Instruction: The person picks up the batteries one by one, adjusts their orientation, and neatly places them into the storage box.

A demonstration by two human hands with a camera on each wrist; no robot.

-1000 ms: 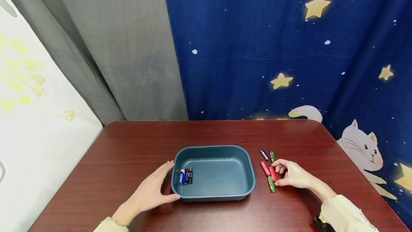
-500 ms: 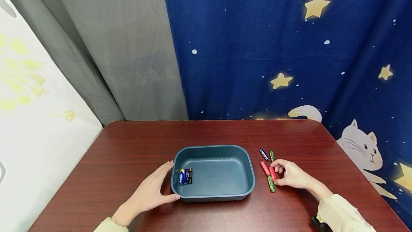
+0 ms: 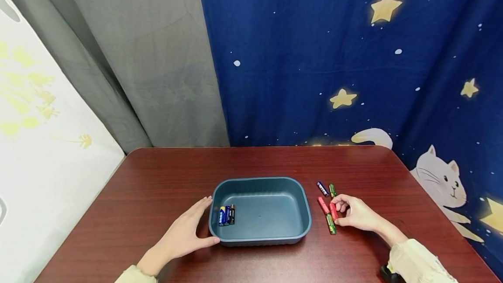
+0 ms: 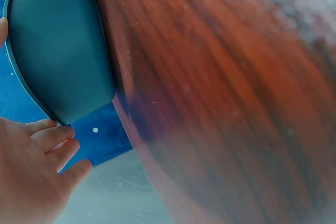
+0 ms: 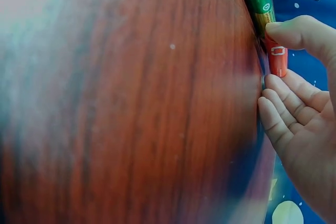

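A red battery (image 3: 333, 211) is pinched end to end between the thumb and index finger of my right hand (image 3: 359, 214). Beside it lie a second red battery (image 3: 323, 205) and a green battery (image 3: 331, 224), which shows its flat end in the right wrist view. Just beyond are a dark blue battery (image 3: 323, 188) and another green battery (image 3: 332, 190). My left hand (image 3: 187, 230) rests against the left side of the blue-green box (image 3: 259, 243), fingers fairly straight at the rim and thumb at the near corner. Several batteries (image 3: 227, 215) stand in a row inside the box's left end.
The dark red wooden table (image 3: 177, 165) carries everything. Behind it hang a grey curtain (image 3: 157, 56) and a blue starry curtain (image 3: 294, 56). A white patterned cloth (image 3: 47, 165) hangs to the left.
The right thumb and index finger have closed in on the ends of the red battery, which sits a touch farther right. The left hand and the box have stayed put.
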